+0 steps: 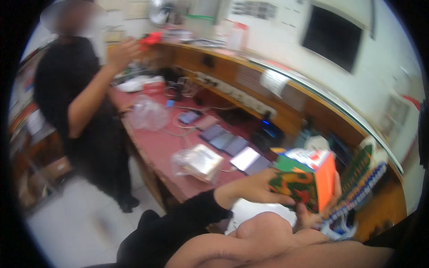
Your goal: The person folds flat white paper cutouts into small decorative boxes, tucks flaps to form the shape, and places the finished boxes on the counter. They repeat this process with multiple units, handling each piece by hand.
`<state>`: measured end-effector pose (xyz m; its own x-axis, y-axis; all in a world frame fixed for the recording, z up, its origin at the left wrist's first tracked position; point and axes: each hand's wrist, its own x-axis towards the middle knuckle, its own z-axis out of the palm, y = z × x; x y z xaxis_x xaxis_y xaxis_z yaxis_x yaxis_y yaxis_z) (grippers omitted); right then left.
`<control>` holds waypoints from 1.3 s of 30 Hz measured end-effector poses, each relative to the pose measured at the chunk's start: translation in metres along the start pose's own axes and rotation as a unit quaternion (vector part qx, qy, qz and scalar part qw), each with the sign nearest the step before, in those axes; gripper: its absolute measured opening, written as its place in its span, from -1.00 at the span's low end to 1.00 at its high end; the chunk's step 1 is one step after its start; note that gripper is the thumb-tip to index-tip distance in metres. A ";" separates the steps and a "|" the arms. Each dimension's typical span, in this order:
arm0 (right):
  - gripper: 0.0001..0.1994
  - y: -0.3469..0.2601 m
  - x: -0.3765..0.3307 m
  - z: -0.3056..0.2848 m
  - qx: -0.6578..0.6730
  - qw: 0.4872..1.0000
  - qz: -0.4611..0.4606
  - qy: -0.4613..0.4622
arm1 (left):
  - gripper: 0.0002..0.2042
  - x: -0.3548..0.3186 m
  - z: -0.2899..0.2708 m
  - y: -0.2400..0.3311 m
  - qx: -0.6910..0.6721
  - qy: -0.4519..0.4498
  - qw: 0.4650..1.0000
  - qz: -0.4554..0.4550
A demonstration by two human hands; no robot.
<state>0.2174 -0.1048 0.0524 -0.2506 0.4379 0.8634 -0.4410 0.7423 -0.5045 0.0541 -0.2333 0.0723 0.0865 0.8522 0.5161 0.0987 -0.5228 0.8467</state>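
Observation:
Both my hands hold a carton-like box with a dark green, patterned side, an orange side and a white, blue and red top [327,183], up off the right end of the red table. My left hand [261,186] grips its green side with the fingers bent over it. My right hand [315,216] holds the lower right edge, partly hidden behind the box. Beneath it lies a white object [254,214]. Left of my hands sits a stack of pale packs in clear plastic [203,161]. What the box contains cannot be seen.
Several phones [223,140] lie in a row on the red table [156,154]. A power strip [237,95] runs along the wooden shelf. At the far left another person in black [85,102] stands by the table, one hand raised near a red thing [152,38]. A clear plastic bag [147,111] lies nearby.

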 end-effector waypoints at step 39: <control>-0.70 -0.115 -0.032 0.051 0.215 0.883 -0.117 -0.400 | -0.60 -0.186 0.126 0.109 0.098 0.362 0.923 -0.082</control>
<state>0.2317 -0.2300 0.0829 -0.5619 -0.3291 0.7589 -0.8049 0.4289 -0.4100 0.1735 -0.4523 0.0525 -0.6236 0.6752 0.3940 0.2355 -0.3183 0.9183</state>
